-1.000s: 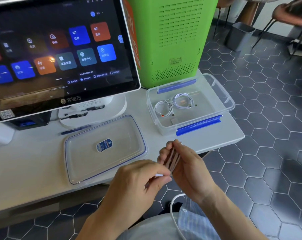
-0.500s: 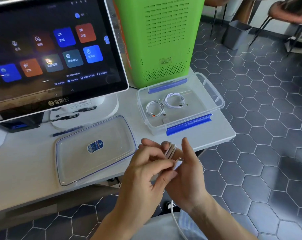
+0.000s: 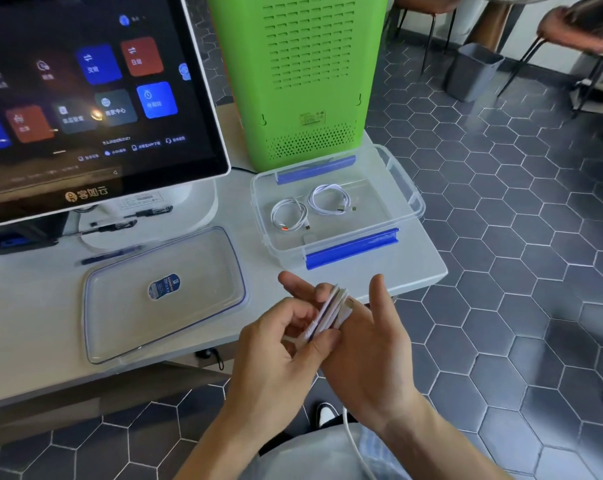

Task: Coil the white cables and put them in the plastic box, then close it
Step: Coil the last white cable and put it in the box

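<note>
A white cable (image 3: pixel 331 311) is wound in loops around the fingers of my right hand (image 3: pixel 369 344), thumb up, just off the table's front edge. My left hand (image 3: pixel 286 355) pinches the cable against those fingers. The cable's loose tail (image 3: pixel 353 441) hangs down past my right wrist. The clear plastic box (image 3: pixel 405 188) with blue clips stands open at the table's right end. Two coiled white cables lie inside it, one on the left (image 3: pixel 289 214), one on the right (image 3: pixel 329 199). Its clear lid (image 3: pixel 113 299) lies flat on the table, left of the box.
A large touchscreen terminal (image 3: pixel 85 98) on a white stand fills the back left. A green perforated machine (image 3: pixel 310 74) stands right behind the box. A dark pen (image 3: pixel 109 255) lies behind the lid. A grey bin (image 3: pixel 473 72) and chairs stand on the hexagon-tiled floor beyond.
My right hand has opened out, thumb raised, with more loops wound on its fingers. My left hand has moved up against them. The view has shifted right.
</note>
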